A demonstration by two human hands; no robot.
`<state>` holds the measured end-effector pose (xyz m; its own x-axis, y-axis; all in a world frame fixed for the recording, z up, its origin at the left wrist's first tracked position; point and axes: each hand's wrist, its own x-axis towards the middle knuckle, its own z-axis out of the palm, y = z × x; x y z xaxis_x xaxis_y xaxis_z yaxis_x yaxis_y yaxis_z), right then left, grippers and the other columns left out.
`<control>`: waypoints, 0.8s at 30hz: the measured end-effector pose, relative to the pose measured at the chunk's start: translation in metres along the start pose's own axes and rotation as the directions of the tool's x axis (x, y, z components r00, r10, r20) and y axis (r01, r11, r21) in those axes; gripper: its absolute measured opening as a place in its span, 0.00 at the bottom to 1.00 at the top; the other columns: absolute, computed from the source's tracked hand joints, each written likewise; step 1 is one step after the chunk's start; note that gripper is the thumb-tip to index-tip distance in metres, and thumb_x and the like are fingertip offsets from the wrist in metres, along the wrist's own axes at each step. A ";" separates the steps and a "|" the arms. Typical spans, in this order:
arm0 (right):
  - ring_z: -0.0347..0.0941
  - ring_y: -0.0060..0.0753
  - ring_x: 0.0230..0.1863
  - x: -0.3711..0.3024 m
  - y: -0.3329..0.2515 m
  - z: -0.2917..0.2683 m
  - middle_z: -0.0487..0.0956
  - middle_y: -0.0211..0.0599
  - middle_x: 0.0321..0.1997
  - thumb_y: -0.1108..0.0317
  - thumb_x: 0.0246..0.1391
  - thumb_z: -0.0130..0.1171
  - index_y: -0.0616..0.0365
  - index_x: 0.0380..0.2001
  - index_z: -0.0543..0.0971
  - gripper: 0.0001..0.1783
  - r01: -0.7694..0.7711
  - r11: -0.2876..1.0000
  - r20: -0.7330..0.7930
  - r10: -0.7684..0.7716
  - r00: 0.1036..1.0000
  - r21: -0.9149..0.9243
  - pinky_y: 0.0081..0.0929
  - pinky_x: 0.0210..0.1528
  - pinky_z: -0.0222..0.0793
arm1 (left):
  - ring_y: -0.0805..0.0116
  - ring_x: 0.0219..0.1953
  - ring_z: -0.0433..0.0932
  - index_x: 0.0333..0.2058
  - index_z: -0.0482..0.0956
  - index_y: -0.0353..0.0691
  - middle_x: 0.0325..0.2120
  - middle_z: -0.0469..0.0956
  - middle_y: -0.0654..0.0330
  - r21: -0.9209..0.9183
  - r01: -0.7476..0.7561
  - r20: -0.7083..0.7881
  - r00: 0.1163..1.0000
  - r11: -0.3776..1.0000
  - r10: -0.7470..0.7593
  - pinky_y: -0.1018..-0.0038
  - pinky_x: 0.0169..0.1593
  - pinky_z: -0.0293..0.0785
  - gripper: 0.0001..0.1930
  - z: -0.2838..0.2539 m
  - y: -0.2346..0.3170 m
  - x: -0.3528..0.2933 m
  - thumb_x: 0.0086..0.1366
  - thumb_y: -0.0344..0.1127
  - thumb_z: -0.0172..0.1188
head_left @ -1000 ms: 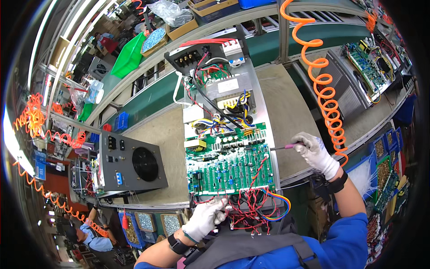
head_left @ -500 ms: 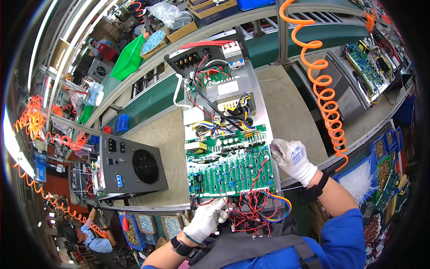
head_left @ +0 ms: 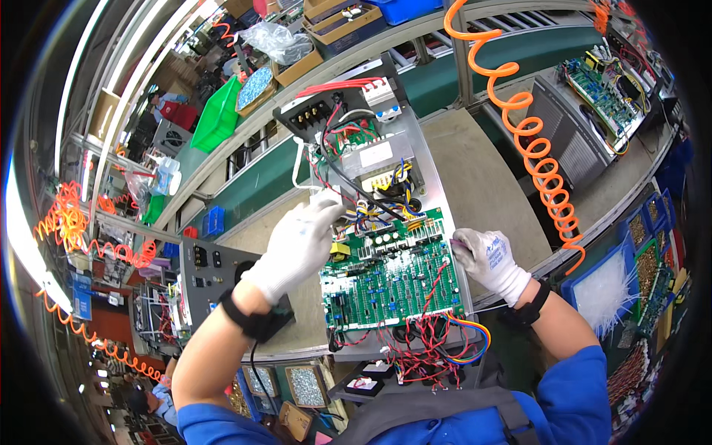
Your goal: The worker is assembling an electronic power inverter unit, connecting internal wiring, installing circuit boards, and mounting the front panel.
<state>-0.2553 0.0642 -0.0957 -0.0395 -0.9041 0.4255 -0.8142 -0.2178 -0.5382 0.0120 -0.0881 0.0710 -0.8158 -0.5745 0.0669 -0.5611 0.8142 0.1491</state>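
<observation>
A metal chassis (head_left: 432,178) lies lengthwise before me, with a green circuit board (head_left: 389,285) on its near part. My left hand (head_left: 302,236), in a white glove, is over the chassis's left side by the wire bundle (head_left: 371,211); its fingers are bent and partly hidden. At the right edge, beside the board, is my gloved right hand (head_left: 489,261). Its thumb and fingers are pinched together on something too small to make out. Red and black wires with white plugs (head_left: 430,348) hang off the board's near edge. Farther up sits a transformer (head_left: 378,156).
A grey cabinet panel (head_left: 215,278) stands to the left, partly behind my left arm. An orange coiled hose (head_left: 538,148) hangs at the right. Another opened unit (head_left: 604,104) stands at far right. Parts bins (head_left: 308,386) line the near side; a green bin (head_left: 217,115) is beyond.
My left hand has left the wires at the board's near edge and moved up and forward over the chassis's left side. My right hand stays at the right edge. The view has shifted slightly.
</observation>
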 end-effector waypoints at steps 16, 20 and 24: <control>0.77 0.46 0.27 0.015 -0.011 -0.013 0.81 0.37 0.28 0.61 0.54 0.58 0.50 0.35 0.76 0.08 -0.214 0.977 0.206 0.206 0.957 0.019 0.40 0.28 0.70 | 0.46 0.52 0.74 0.45 0.81 0.39 0.45 0.78 0.48 -0.087 -0.442 0.557 0.722 0.893 0.411 0.61 0.58 0.68 0.25 0.030 -0.060 0.081 0.44 0.25 0.56; 0.77 0.47 0.27 0.017 -0.012 -0.009 0.80 0.37 0.28 0.62 0.52 0.59 0.50 0.35 0.76 0.08 -0.201 0.979 0.178 0.194 0.965 0.019 0.41 0.29 0.70 | 0.49 0.45 0.78 0.43 0.80 0.40 0.40 0.80 0.50 0.020 -0.401 0.797 0.559 0.916 0.228 0.62 0.48 0.75 0.22 0.026 -0.043 0.101 0.45 0.32 0.57; 0.76 0.53 0.26 0.025 -0.018 -0.013 0.78 0.45 0.25 0.68 0.48 0.60 0.56 0.32 0.77 0.08 -0.223 0.972 0.172 0.208 0.963 0.071 0.41 0.29 0.71 | 0.48 0.39 0.80 0.38 0.80 0.36 0.34 0.80 0.48 0.125 -0.373 0.823 0.556 0.919 0.114 0.62 0.43 0.76 0.18 0.022 -0.033 0.101 0.45 0.33 0.58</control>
<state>-0.2487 0.0504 -0.0657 -0.1079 -0.9790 0.1727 -0.7416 -0.0364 -0.6698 -0.0550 -0.1712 0.0509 -0.6330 -0.1579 -0.7579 -0.2292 0.9733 -0.0114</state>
